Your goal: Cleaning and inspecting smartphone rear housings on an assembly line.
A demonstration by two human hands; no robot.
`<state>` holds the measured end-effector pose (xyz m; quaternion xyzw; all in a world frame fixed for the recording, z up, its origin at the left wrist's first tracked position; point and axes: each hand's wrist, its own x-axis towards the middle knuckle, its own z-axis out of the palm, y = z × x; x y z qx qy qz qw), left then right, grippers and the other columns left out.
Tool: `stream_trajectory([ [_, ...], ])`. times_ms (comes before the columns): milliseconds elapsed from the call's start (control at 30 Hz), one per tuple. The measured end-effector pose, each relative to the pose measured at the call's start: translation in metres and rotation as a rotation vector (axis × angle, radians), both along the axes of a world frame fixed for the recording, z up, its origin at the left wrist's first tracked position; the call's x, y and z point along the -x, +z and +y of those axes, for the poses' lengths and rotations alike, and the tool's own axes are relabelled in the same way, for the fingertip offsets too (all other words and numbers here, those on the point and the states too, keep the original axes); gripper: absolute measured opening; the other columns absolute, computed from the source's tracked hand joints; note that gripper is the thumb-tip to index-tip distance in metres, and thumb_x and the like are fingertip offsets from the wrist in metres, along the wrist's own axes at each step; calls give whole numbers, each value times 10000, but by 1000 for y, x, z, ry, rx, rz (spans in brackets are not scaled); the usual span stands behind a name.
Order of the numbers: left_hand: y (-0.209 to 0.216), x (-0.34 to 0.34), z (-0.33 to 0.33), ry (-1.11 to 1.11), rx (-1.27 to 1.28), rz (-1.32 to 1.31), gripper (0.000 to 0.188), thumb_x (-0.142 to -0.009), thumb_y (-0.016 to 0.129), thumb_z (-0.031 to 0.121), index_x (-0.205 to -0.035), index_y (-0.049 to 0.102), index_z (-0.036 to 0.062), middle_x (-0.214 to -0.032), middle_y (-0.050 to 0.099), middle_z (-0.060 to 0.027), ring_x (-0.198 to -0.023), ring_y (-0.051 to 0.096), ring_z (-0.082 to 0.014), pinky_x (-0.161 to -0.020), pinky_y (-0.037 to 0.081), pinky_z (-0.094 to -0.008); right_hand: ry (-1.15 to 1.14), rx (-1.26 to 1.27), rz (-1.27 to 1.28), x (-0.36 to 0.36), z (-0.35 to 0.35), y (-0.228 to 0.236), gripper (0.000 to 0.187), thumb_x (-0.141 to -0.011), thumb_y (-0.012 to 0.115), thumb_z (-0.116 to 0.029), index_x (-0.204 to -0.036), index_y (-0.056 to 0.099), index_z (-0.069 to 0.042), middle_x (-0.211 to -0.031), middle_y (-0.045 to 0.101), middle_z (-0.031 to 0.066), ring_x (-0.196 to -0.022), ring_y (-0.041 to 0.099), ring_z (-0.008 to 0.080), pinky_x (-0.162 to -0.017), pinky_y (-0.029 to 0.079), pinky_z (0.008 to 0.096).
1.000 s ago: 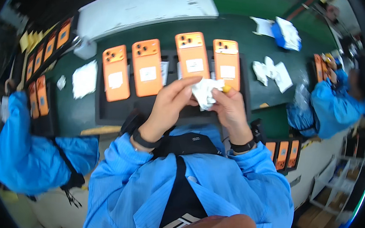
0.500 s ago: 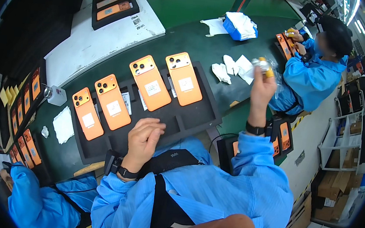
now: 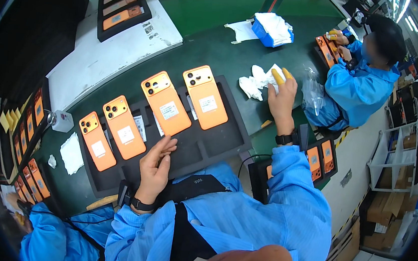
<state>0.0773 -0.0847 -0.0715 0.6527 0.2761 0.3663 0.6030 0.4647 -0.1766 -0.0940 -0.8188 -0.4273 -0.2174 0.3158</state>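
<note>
My left hand (image 3: 155,168) hovers over the near side of a black compartmented tray (image 3: 216,156), fingers loosely stretched and nothing in them. Its fingertips are by the lower end of an orange phone (image 3: 167,104) with a white label on its back. Similar phones (image 3: 205,97) (image 3: 124,127) (image 3: 97,141) lie in the same tray, camera ends away from me. My right hand (image 3: 282,97), with yellow finger covers on two fingers, reaches over crumpled white wipes (image 3: 252,86) right of the tray. Its fingers are extended onto the wipes; contact underneath is partly hidden.
A blue pack of white wipes (image 3: 273,31) stands farther back. At left are a small white bottle (image 3: 61,121) and a folded white cloth (image 3: 72,153). Another phone tray (image 3: 125,9) lies on a white surface. Co-workers sit at right (image 3: 359,84) and lower left (image 3: 60,237).
My right hand has come down and left onto the wipes; the white wipe it held up is no longer raised. My left hand has shifted slightly left and its fingers have straightened.
</note>
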Motion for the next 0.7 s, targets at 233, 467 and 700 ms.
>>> stream_trajectory([
  [233,11,-1,7,-68,-187,167,291,-819,569,-60,-1086,680,-22,-1152,662,-174,-1073,639,-262,-925,483,-320,62,361,-110,-17,41,-1,167,-796,643,-141,-905,738,-56,-1102,631,128,-1226,472,347,-975,333,658],
  [467,5,0,6,-43,-142,145,243,-840,575,-48,-1058,683,-30,-1082,683,-164,-1018,659,-253,-890,501,-312,78,-245,628,-25,48,23,226,-900,607,-191,-933,702,12,-945,708,126,-704,683,213,-608,524,319],
  [700,6,2,8,-51,-134,152,220,-858,577,-35,-1051,681,-33,-1036,688,-154,-954,670,-229,-841,514,-297,302,-472,1460,33,29,48,240,-933,542,-139,-1067,638,36,-948,698,115,-765,685,167,-624,560,275],
])
